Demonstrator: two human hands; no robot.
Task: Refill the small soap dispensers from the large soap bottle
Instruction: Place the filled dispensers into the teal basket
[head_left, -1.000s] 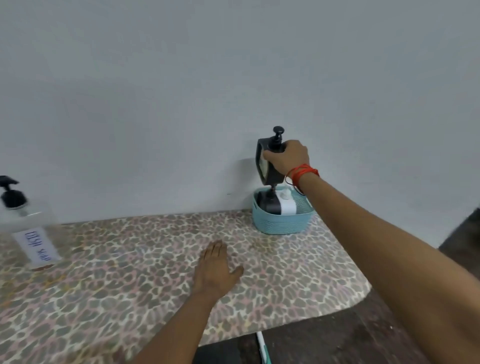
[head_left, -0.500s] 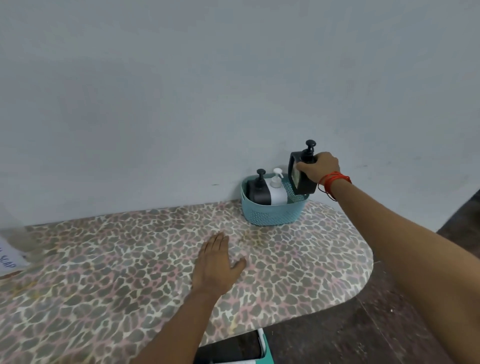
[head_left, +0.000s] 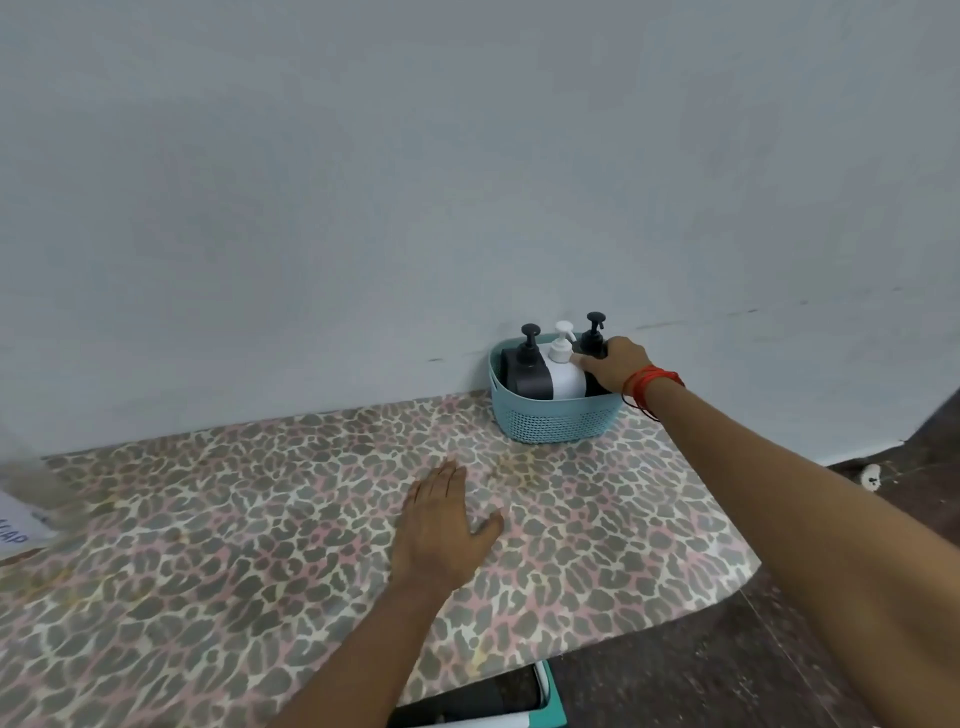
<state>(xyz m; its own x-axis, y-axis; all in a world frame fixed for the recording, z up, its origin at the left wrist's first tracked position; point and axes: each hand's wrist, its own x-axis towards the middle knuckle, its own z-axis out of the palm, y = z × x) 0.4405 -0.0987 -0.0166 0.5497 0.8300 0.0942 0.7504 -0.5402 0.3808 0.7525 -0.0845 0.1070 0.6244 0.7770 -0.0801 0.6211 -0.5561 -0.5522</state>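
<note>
Right, the black square dispenser sits at the right end of the teal basket, and the right hand is wrapped over its shoulder, fingers curled on the bottle just below the pump. Whether the base is fully down on the basket floor I cannot tell; the basket wall hides it. Good practice for this step, as I judge it: keep the bottle upright, make sure it stands on its own, then let the fingers go straight up and off so the pump head doesn't snag and tip it against its neighbour.

Count them: three small dispensers in that basket. A dark rounded dispenser on the left, a white dispenser in the middle, touching both, and the black square one on the right. One basket, pushed back near the wall.

Further out, the left hand lies flat and open on the leopard-print surface, palm down, holding nothing, well apart from the basket. A red thread band rings the right wrist. Far left, just a blurred corner of one labelled bottle, likely the large soap bottle, sits at the frame edge.
</note>
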